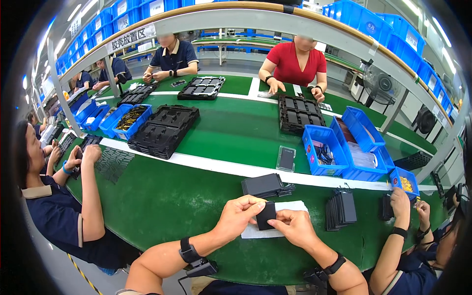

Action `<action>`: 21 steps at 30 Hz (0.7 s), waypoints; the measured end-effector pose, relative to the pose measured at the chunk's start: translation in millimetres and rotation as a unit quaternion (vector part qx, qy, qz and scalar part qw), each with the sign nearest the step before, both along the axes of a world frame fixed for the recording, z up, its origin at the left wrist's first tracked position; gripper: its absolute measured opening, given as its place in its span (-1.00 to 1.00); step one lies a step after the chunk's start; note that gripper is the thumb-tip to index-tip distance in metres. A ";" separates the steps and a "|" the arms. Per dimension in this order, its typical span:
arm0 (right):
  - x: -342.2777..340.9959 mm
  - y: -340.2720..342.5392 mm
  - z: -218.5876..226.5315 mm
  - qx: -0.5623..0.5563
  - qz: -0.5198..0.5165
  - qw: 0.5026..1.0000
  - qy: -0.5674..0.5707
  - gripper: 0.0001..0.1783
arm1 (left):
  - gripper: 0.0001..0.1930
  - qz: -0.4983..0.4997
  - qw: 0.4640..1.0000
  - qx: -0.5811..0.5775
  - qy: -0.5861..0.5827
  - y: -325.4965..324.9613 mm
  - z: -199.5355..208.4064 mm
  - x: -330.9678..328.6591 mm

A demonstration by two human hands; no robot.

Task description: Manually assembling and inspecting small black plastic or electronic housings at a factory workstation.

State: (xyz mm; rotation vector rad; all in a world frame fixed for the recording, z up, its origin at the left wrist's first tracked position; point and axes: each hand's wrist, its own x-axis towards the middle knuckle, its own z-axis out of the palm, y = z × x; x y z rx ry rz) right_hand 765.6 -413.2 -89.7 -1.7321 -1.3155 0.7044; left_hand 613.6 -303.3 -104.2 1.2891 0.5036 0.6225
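Between my two hands I hold a small flat black rectangular case (266, 216), tilted upright above a white sheet (251, 232) on the green table. My left hand (239, 215) pinches its upper left edge with thumb and fingers. My right hand (294, 225) grips its lower right side, the thumb on its face. Just beyond lies a stack of similar black cases (263, 185) with short cables at its right end. To the right of my right hand, a row of black cases (341, 210) stands on edge, packed together.
Past the white line lie a clear-covered dark piece (286, 159), stacked black trays (164, 129) and trays with dark pieces (301, 114). Blue bins (322, 152) stand at right, others (132, 120) at left. Co-workers sit around; one at right reaches toward a small blue bin (405, 183).
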 end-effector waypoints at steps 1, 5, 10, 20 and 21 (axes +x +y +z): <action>-0.9 -0.2 1.9 0.001 -0.002 1.000 0.001 -0.77 | -0.76 0.006 1.000 -0.023 -0.004 -1.4 1.9 -0.6; -6.7 -0.7 0.2 0.021 -0.009 1.000 -0.007 -0.79 | -0.70 0.021 0.991 -0.087 -0.102 -14.5 4.8 6.4; -14.6 -1.1 0.9 0.062 0.001 0.998 -0.027 -0.76 | -0.73 -0.010 0.981 -0.159 -0.110 -16.7 -1.3 10.5; -16.3 1.1 -1.8 0.158 -0.032 0.987 0.024 -0.84 | -0.84 0.018 0.982 -0.148 -0.118 -18.0 -2.0 9.2; -16.3 0.8 -1.6 0.160 -0.035 0.986 0.021 -0.87 | -0.84 0.023 0.982 -0.144 -0.119 -18.7 -0.8 9.1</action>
